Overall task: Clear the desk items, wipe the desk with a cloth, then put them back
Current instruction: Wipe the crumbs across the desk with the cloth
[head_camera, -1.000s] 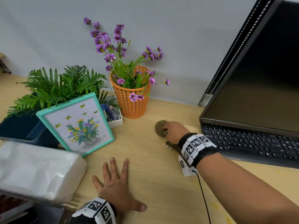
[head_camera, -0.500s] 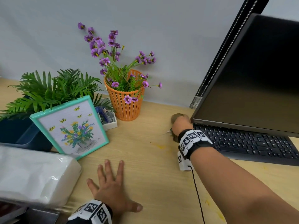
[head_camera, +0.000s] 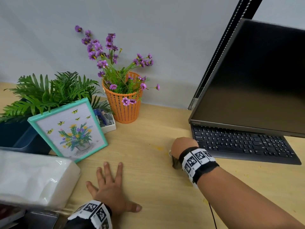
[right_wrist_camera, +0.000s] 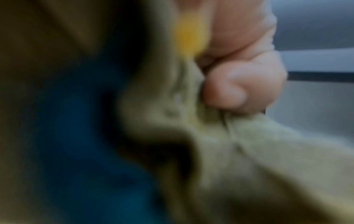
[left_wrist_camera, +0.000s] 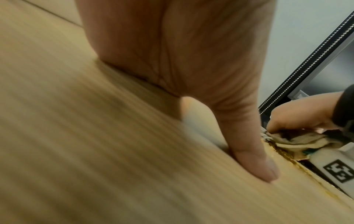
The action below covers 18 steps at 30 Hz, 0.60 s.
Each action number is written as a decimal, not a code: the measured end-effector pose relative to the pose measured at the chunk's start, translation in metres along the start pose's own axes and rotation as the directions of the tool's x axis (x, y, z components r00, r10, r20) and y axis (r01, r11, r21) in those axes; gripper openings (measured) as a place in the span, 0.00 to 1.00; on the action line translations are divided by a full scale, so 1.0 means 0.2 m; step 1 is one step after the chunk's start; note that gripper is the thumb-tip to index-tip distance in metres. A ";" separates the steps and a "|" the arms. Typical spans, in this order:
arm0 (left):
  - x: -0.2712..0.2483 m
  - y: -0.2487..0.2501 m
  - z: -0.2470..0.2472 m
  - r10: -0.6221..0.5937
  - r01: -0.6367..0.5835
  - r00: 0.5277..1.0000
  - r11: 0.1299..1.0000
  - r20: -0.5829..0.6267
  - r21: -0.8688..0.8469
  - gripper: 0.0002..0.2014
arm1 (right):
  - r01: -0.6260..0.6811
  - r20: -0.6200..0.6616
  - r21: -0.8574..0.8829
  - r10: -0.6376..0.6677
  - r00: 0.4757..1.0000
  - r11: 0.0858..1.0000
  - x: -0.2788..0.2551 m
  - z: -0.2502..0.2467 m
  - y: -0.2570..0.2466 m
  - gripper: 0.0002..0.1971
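My right hand [head_camera: 184,146] grips a bunched olive-brown cloth [right_wrist_camera: 258,159] against the wooden desk [head_camera: 148,179], just left of the black keyboard [head_camera: 239,142]. In the head view only a scrap of the cloth [head_camera: 175,161] shows under the wrist. The left wrist view shows the cloth [left_wrist_camera: 298,141] crumpled beneath the right hand's curled fingers [left_wrist_camera: 298,119]. My left hand [head_camera: 110,189] lies flat on the desk near the front edge, fingers spread, holding nothing. Yellow smears [head_camera: 158,147] mark the desk left of the right hand.
A monitor [head_camera: 255,83] overhangs the keyboard at right. An orange basket of purple flowers [head_camera: 123,104], a small white box [head_camera: 107,124], a teal picture frame [head_camera: 69,131], a fern in a dark blue planter [head_camera: 18,138] and a white tissue pack [head_camera: 33,176] crowd the left.
My right hand has slid the cloth rightward from the desk's middle toward the keyboard, then drawn it back toward me. The left hand has stayed flat in place.
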<state>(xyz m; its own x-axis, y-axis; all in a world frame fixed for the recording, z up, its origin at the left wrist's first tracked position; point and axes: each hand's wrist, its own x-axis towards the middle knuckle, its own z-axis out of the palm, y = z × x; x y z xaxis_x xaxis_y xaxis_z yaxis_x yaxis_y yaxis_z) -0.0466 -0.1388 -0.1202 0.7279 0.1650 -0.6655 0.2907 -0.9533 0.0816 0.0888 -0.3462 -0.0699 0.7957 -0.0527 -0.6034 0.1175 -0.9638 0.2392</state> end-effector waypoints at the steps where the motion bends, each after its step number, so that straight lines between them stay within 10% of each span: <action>1: 0.00 0.00 0.00 -0.003 0.003 1.000 1.000 -0.002 0.004 0.75 | 0.010 0.017 0.003 -0.010 1.000 1.000 -0.02 0.01 0.01 0.17; 11: 0.00 0.01 0.01 -0.011 0.012 1.000 1.000 -0.020 0.028 0.74 | 0.059 -0.207 0.351 0.016 0.978 0.934 0.01 -0.13 -0.01 0.10; 18: -0.01 0.01 0.00 -0.001 0.002 1.000 1.000 -0.017 0.024 0.73 | 0.213 -0.242 0.379 -0.126 0.962 0.901 0.18 -0.07 -0.14 0.28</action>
<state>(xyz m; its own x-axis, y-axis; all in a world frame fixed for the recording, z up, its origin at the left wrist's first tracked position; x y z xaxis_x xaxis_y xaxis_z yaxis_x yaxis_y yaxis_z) -0.0475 -0.1415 -0.1192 0.7381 0.1704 -0.6528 0.2771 -0.9588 0.0630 0.1228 -0.3178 -0.0869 0.8942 0.1341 -0.4271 0.0504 -0.9782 -0.2015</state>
